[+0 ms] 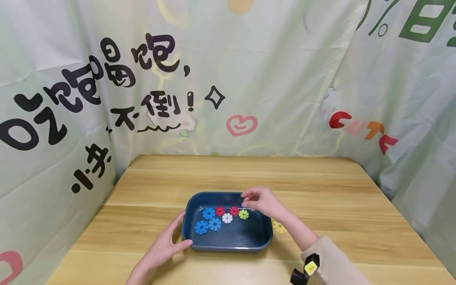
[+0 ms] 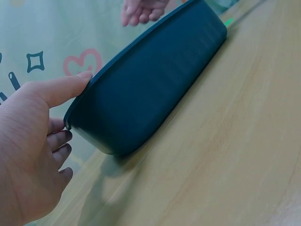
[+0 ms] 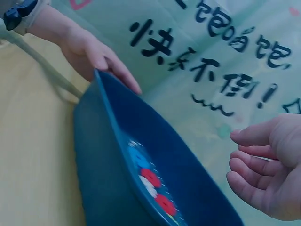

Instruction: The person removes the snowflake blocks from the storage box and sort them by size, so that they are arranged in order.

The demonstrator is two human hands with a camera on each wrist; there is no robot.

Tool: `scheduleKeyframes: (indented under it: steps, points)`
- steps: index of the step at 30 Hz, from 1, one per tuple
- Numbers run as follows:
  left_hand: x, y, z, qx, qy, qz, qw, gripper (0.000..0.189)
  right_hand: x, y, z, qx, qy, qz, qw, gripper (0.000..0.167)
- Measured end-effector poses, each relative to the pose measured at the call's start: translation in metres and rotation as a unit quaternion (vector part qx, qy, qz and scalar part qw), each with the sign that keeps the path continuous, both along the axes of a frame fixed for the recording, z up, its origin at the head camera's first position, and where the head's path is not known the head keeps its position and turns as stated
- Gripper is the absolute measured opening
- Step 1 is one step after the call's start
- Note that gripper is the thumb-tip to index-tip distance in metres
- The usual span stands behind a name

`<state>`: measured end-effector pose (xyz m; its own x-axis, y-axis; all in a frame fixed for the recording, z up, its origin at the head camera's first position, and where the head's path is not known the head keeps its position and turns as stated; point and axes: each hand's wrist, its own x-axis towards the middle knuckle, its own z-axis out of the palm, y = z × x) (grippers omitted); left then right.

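Surface: table with pale wood-grain top (image 1: 153, 182), long streaky grain, rounded far corners, slight sheen. Room: white-green printed fabric curtain (image 1: 270, 87) hangs behind and on both sides, soft vertical folds, some wrinkles. Prints: chunky black Chinese lettering (image 1: 162, 51), black four-point star outline (image 1: 215, 97), pink smiling heart outline (image 1: 242, 125), multicoloured "CUTE" letters (image 1: 374, 130) on the right.

On the table, toward the near edge: dark blue rounded-rectangle bin (image 1: 235, 238), looks like plastic, smooth, glossy floor, raised walls, thin rim. Seven flat notched discs lie inside, slots round the edge, hole in the middle: three blue notched discs (image 1: 215, 224) at left, two red notched discs (image 1: 234, 211) toward the far wall, one white notched disc (image 1: 227, 218) just nearer, one lime-green notched disc (image 1: 244, 214) at the right of the group. One yellow notched disc (image 1: 279, 227) sits on the table just beside the bin's right end, partly behind the forearm.

Left hand (image 1: 164, 246) holds the bin's left end: thumb on the rim at the near corner, fingers spread along the outside. Right hand (image 1: 262, 201) hovers over the bin's far right part, fingers loosely bent, thumb apart from them. Right arm: beige fabric sleeve (image 1: 333, 263), black wrist device with yellow square (image 1: 312, 265).
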<state>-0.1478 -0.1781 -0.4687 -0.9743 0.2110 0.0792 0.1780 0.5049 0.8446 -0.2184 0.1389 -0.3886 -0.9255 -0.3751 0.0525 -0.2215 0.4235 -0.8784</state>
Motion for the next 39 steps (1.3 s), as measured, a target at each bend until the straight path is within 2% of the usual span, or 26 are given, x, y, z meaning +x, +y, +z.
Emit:
scheduleKeyframes:
  steps: [7,11,15,21,29,33,39]
  points:
    - [0.0,-0.001,0.003,-0.009,0.01,-0.007,0.9999,0.082,-0.005,-0.039,-0.013,0.008,-0.025,0.051,0.9984,0.026]
    - [0.0,0.0,0.003,-0.011,0.01,-0.01,0.9998,0.081,-0.006,-0.059,-0.017,0.019,-0.021,0.064,0.9975,0.029]
    - [0.0,0.0,0.004,-0.006,-0.007,-0.004,0.9999,0.082,-0.008,-0.075,-0.022,0.033,-0.013,0.069,0.997,0.032]
    - [-0.001,-0.001,0.003,-0.007,-0.012,-0.006,0.9999,0.082,-0.013,-0.093,-0.034,0.063,-0.004,0.051,0.9967,0.033]
    - [-0.001,0.0,0.005,-0.006,-0.012,-0.008,0.9999,0.082,-0.017,-0.104,-0.045,0.09,-0.013,0.014,0.9957,0.036]
    - [-0.001,0.0,0.004,-0.006,-0.012,-0.007,0.9999,0.082,-0.018,-0.107,-0.049,0.112,0.003,0.015,0.9936,0.038]
    - [0.0,0.0,0.004,-0.002,-0.023,-0.004,0.9997,0.082,-0.017,-0.11,-0.06,0.137,0.049,0.017,0.9893,0.033]
